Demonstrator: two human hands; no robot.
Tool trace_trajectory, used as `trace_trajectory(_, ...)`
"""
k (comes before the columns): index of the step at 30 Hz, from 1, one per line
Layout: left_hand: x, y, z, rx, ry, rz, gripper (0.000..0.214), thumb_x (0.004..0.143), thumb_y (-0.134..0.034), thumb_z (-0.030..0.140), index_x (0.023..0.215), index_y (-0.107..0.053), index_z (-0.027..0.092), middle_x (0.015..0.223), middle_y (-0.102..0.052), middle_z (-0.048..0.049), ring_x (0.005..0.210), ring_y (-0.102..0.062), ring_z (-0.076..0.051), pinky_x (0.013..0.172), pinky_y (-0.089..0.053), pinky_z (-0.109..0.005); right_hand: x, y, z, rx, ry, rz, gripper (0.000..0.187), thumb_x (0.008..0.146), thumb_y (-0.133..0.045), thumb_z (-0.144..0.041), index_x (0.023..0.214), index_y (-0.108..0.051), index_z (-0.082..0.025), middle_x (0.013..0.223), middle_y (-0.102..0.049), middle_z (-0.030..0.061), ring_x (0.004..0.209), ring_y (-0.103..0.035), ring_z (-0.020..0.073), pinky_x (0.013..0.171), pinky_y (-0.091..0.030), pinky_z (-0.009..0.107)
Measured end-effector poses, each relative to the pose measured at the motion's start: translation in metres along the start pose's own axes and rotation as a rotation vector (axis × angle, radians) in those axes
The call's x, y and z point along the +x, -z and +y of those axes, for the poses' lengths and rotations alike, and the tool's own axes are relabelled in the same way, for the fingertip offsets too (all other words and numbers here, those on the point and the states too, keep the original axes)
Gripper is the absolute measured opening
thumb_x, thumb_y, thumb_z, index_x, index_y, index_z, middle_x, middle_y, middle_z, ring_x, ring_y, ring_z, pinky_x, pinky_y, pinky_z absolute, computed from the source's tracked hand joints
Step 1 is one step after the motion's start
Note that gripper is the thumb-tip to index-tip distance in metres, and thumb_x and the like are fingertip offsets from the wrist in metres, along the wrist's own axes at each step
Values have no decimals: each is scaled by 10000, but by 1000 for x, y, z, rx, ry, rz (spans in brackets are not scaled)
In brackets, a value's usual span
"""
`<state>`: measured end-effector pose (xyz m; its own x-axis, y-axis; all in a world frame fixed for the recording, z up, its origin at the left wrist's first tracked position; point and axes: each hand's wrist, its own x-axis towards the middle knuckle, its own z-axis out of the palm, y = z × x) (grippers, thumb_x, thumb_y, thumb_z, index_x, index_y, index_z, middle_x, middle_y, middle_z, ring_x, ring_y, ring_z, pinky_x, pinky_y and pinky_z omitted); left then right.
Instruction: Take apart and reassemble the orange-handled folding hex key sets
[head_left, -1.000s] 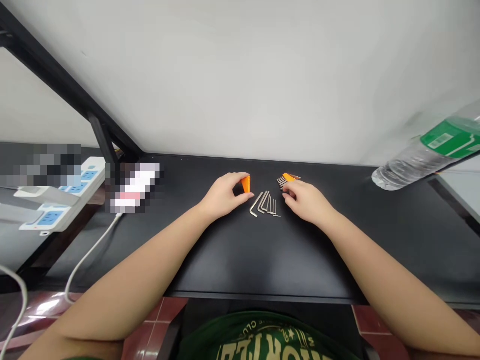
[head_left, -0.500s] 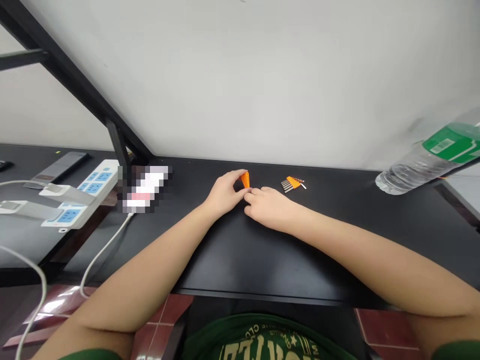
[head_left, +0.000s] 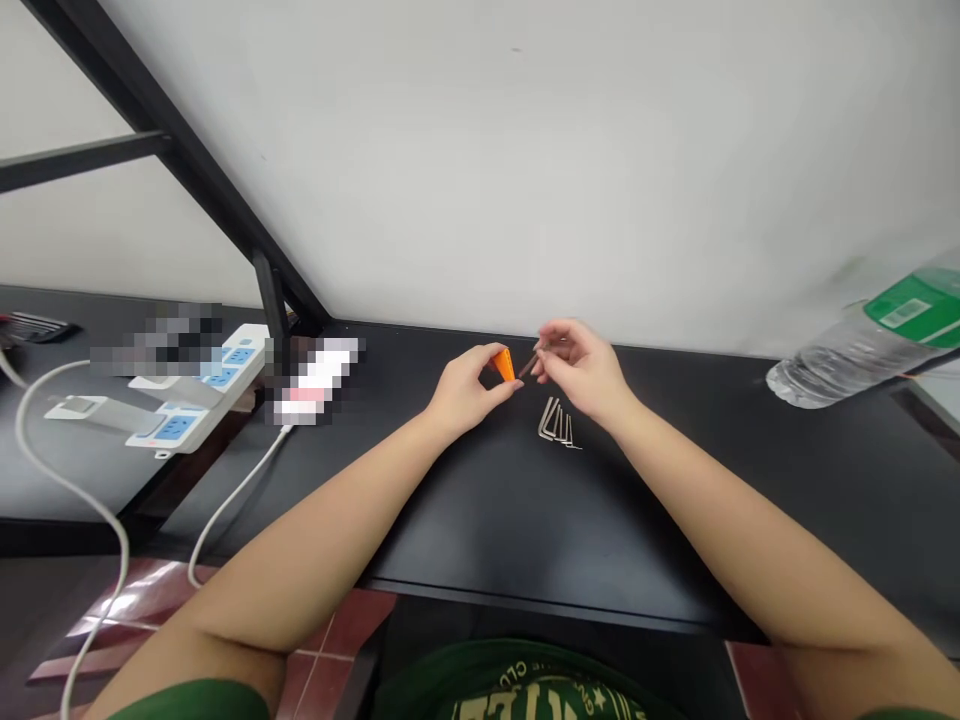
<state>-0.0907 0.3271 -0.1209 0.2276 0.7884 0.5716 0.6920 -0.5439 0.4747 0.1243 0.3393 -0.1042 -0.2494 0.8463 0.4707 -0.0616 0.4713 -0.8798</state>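
My left hand (head_left: 469, 390) pinches a small orange hex key holder (head_left: 508, 365) between thumb and fingers, just above the black table. Its row of holes faces right. Close by on the right, my right hand (head_left: 589, 372) grips a thin hex key (head_left: 529, 366), whose tip points down and left toward the holder. The key looks slightly blurred, and part of it is hidden by the fingers. Below my right hand, several loose L-shaped hex keys (head_left: 556, 422) of graded size lie side by side on the table.
A white power strip (head_left: 199, 395) with plugs and a cabled phone (head_left: 319, 380) lie on the left, near a black metal frame (head_left: 217, 210). A large water bottle (head_left: 847, 350) leans at the right. The black table (head_left: 525, 540) meets a pale wall behind.
My right hand has moved away from the holder, up and right, and now shows a hex key. Loose hex keys have come into sight; the second orange piece with metal keys is out of view.
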Motion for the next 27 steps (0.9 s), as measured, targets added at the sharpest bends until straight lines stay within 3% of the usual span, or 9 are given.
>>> trace_trajectory(3, -1, 0, 4, 12, -62, -13, 456, 819, -820, 381, 1209, -657, 212, 1053, -746, -45, 934, -708, -203, 879, -577, -353, 3, -1, 4, 216, -93, 91, 272, 822, -792, -406, 951, -679, -195, 825, -708, 17, 758, -730, 175, 762, -637, 361)
trace_trajectory(8, -2, 4, 8, 41, -111, -28, 469, 834, -815, 384, 1230, -646, 201, 1082, -748, -56, 955, -713, -211, 895, -571, -363, 2, -3, 1, 287, -136, 203, 365, 746, -870, -445, 938, -698, -187, 809, -742, 23, 769, -759, 191, 802, -657, 384)
trace_trajectory(15, -2, 7, 6, 95, -123, -19, 498, 825, -829, 406, 1243, -658, 199, 1159, -759, -83, 1055, -726, -249, 967, -570, -413, 0, -5, -3, 319, -142, 188, 342, 743, -884, -405, 905, -693, -172, 807, -750, 28, 746, -770, 199, 766, -666, 379)
trace_trajectory(23, -2, 7, 6, 123, -183, 36, 500, 840, -824, 395, 1264, -646, 199, 1167, -761, -89, 1058, -732, -248, 963, -569, -406, -4, -5, -8, 233, -151, 168, 307, 768, -853, -417, 884, -713, -170, 756, -740, 34, 733, -760, 209, 740, -653, 378)
trace_trajectory(27, -4, 7, 14, 192, -293, -10, 495, 859, -808, 391, 1282, -630, 205, 1174, -758, -100, 1077, -720, -265, 1025, -526, -456, -9, -11, -3, 12, -73, 139, 222, 836, -777, -408, 853, -725, -193, 858, -724, 42, 711, -717, 184, 641, -598, 328)
